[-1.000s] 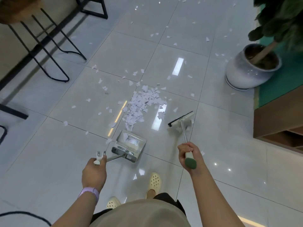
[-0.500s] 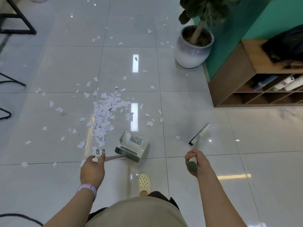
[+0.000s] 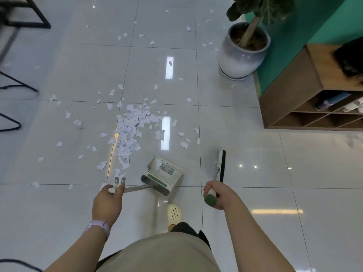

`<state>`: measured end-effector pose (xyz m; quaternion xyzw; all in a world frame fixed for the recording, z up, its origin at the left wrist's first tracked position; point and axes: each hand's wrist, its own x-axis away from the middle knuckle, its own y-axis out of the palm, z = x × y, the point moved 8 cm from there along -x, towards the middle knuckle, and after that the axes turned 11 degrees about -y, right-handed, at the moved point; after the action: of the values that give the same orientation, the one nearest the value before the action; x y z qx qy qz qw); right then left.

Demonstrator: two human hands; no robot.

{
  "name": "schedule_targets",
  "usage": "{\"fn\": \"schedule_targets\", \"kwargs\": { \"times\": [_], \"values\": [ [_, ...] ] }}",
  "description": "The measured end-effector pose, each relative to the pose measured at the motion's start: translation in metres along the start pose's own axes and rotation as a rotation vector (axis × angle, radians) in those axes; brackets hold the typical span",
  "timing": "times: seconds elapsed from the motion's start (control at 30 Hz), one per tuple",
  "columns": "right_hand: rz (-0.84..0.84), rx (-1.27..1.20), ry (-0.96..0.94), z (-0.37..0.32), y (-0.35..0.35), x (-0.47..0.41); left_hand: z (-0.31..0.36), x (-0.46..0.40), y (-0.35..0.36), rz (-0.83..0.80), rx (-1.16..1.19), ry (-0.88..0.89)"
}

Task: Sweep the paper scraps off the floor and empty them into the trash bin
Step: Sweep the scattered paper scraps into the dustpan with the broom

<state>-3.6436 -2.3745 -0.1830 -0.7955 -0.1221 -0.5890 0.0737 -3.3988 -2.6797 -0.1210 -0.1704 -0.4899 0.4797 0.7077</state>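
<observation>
Paper scraps (image 3: 130, 130) are lying unswept while the right hand (image 3: 220, 195), clamped on the broom (image 3: 220, 167), is swinging it rightward, away from them, and the left hand (image 3: 107, 203) is gripping the dustpan (image 3: 163, 174).

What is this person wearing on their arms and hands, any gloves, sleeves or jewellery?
No gloves and no sleeves in view: both forearms are uncovered. The left hand has a pale lilac wristband at its wrist. The right hand and its wrist carry nothing.
</observation>
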Motion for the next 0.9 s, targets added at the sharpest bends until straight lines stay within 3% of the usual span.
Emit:
{"fn": "schedule_targets", "kwargs": {
  "times": [0.13, 0.23, 0.43, 0.57, 0.9],
  "values": [
    [-0.155, 0.040, 0.003, -0.024, 0.075, -0.011, -0.016, -0.002, -0.020, 0.046, 0.038, -0.068],
    [-0.254, -0.105, 0.026, -0.054, 0.110, -0.022, -0.028, -0.003, -0.033, 0.090, 0.052, -0.117],
    [-0.406, -0.523, 0.166, -0.094, 0.104, -0.036, -0.045, -0.003, -0.046, 0.169, 0.099, -0.194],
    [-0.527, -0.597, 0.146, -0.108, 0.101, -0.026, -0.049, -0.003, -0.051, 0.201, 0.114, -0.213],
    [-0.372, -0.528, 0.147, -0.066, 0.093, 0.012, -0.066, 0.012, -0.048, 0.253, 0.175, -0.269]
  ]
}}
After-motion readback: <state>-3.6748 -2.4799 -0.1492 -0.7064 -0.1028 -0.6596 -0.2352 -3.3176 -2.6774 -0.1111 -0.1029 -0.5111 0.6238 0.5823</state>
